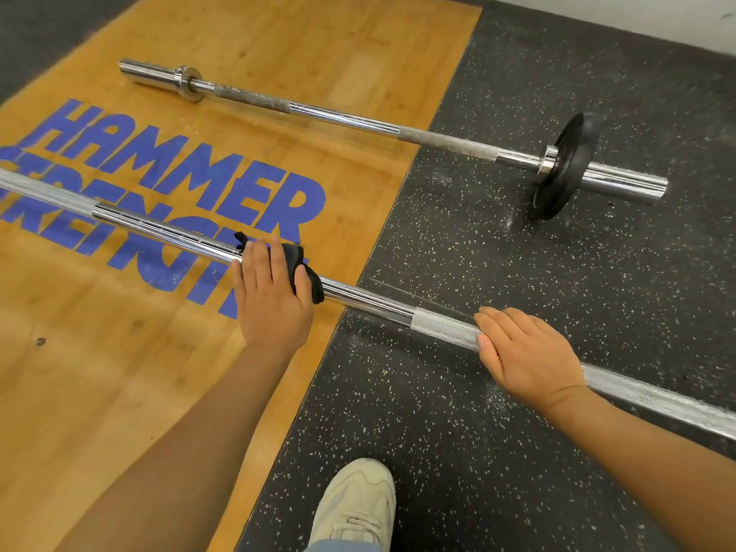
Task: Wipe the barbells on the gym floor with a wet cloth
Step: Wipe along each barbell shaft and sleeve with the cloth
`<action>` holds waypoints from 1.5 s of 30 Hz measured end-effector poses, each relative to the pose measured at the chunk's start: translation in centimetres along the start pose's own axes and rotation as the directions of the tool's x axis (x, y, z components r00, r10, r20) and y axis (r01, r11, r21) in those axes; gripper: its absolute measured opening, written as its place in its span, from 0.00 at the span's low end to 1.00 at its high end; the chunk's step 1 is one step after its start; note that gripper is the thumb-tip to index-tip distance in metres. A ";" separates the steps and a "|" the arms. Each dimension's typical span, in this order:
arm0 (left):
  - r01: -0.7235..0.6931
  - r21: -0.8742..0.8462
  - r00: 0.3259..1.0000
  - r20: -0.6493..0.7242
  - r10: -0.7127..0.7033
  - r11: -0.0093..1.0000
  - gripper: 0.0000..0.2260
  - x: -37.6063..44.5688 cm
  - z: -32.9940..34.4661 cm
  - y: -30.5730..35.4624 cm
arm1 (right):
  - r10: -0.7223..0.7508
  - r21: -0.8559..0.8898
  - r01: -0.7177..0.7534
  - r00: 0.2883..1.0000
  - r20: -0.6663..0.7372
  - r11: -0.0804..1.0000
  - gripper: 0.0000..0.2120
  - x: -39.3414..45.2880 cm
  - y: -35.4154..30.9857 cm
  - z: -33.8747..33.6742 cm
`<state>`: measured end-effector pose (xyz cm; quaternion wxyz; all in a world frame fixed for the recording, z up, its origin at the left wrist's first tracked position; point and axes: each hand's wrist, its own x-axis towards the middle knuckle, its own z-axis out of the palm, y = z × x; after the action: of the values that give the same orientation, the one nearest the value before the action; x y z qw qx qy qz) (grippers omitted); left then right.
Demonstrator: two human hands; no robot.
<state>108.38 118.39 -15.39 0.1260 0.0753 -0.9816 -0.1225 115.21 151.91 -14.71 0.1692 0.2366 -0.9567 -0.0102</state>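
Head view: the near barbell (370,300) runs from ten to four o'clock. The left hand (275,296) wraps a black cloth (302,268) around it; the right hand (525,352), at four o'clock, grips the knurling.

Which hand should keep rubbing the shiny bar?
The left hand, probably. It already holds the black cloth wrapped on the near barbell, so it can slide along. The right hand has no cloth; it just steadies the bar.
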 end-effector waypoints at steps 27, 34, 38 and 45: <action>0.299 -0.043 0.951 0.098 -0.294 0.953 0.28 2.6 -0.6 0.7 | -0.305 -0.069 0.313 0.946 0.110 0.947 0.27 -0.9 1.1 0.4; 0.381 0.115 0.887 0.236 -0.398 0.917 0.30 6.7 -1.9 -0.9 | -0.427 0.065 0.423 0.885 0.186 0.904 0.26 0.6 1.5 -0.5; 0.358 0.167 0.894 0.223 -0.388 0.919 0.30 6.4 -1.8 -0.9 | -0.446 0.129 0.428 0.872 0.203 0.895 0.26 3.4 1.1 -0.3; 0.440 0.171 0.856 0.216 -0.469 0.881 0.29 7.6 -1.9 -1.5 | -0.423 0.187 0.388 0.880 0.216 0.902 0.25 2.9 1.0 0.0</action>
<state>101.81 115.14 -12.23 -0.0366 0.2963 -0.9491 -0.1005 112.38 151.47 -13.68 0.0239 0.4401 -0.8976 -0.0090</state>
